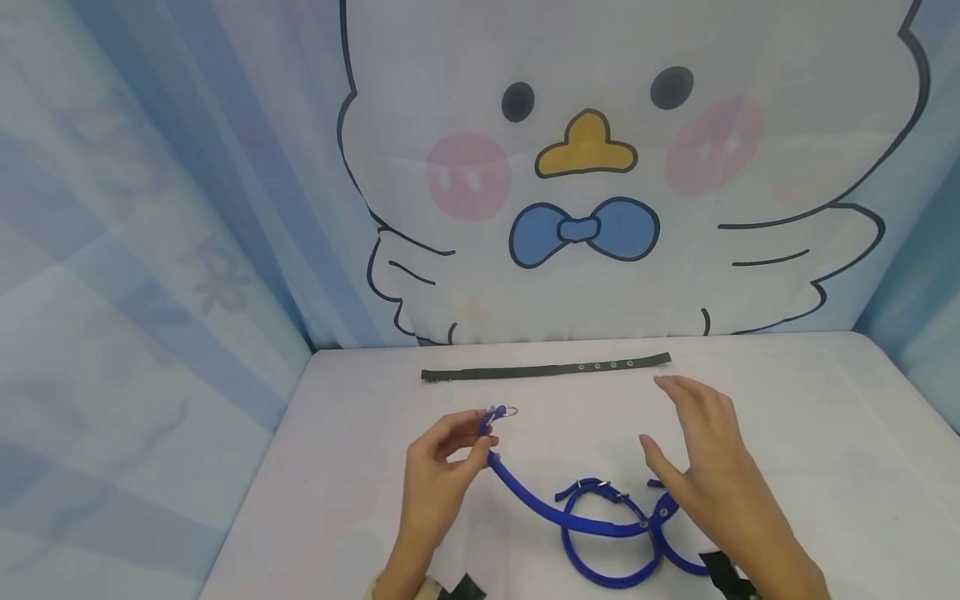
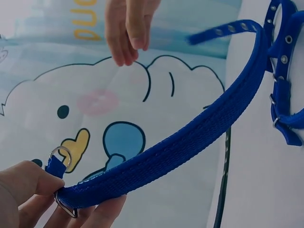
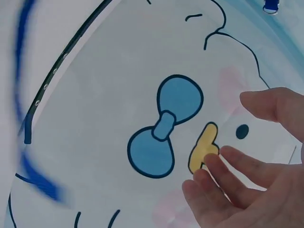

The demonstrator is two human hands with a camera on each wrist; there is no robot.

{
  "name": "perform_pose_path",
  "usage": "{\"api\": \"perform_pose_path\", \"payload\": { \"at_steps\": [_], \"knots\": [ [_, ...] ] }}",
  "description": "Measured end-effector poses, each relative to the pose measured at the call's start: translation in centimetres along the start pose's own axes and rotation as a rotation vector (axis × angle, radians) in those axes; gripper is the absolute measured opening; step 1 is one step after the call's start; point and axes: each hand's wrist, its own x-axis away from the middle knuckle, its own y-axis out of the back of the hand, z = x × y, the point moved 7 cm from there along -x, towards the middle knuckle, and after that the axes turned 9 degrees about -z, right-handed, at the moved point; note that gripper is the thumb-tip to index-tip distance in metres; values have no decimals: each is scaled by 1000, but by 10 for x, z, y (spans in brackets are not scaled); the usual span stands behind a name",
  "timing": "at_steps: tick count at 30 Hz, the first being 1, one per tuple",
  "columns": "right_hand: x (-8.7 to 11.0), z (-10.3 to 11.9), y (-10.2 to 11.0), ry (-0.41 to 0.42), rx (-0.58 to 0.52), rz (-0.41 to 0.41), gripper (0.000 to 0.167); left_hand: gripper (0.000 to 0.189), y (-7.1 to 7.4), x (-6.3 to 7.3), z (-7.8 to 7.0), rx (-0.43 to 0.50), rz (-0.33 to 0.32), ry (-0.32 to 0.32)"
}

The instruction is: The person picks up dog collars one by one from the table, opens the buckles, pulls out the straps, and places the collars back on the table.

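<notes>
My left hand pinches the buckle end of a blue collar, between thumb and fingers. A metal ring and part of the metal buckle show at those fingers. From there the collar bows to the right, and its tip with eyelets hangs free in the left wrist view. A looped blue strap with a buckle lies on the table below, overlapped by the collar. My right hand hovers over the right side with fingers spread and nothing held, hiding part of the blue straps.
A dark green strap with eyelets lies lengthwise near the back edge of the white table. Behind the table hangs a curtain printed with a cartoon duck, and a blue and white curtain hangs at the left.
</notes>
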Motion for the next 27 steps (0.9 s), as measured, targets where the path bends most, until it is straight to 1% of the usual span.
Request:
{"api": "perform_pose_path", "payload": {
  "at_steps": [2,4,10,12,14,18,20,21,24,27],
  "knots": [
    [-1,6,-1,8,-9,12,74,30,0,1,0,5,-1,10],
    [-1,12,-6,18,-20,43,70,30,-1,2,-1,16,1,19],
    [4,32,-35,4,-82,169,58,31,-5,3,-1,62,-8,39],
    [6,38,-45,-13,-120,213,52,31,-6,3,0,77,-14,45],
    [8,42,-57,-53,-162,277,48,32,-6,4,0,88,-19,48],
    [13,48,-84,-138,-257,421,54,30,-7,4,1,111,-28,49],
    [16,51,-96,-156,-296,479,56,29,-7,5,1,121,-30,45],
    [17,52,-101,-153,-315,507,56,28,-7,5,1,123,-32,40],
    [21,56,-112,-117,-373,576,50,27,-7,5,0,128,-34,22],
    [23,58,-117,-65,-406,606,42,26,-6,5,1,136,-39,22]
  ]
}}
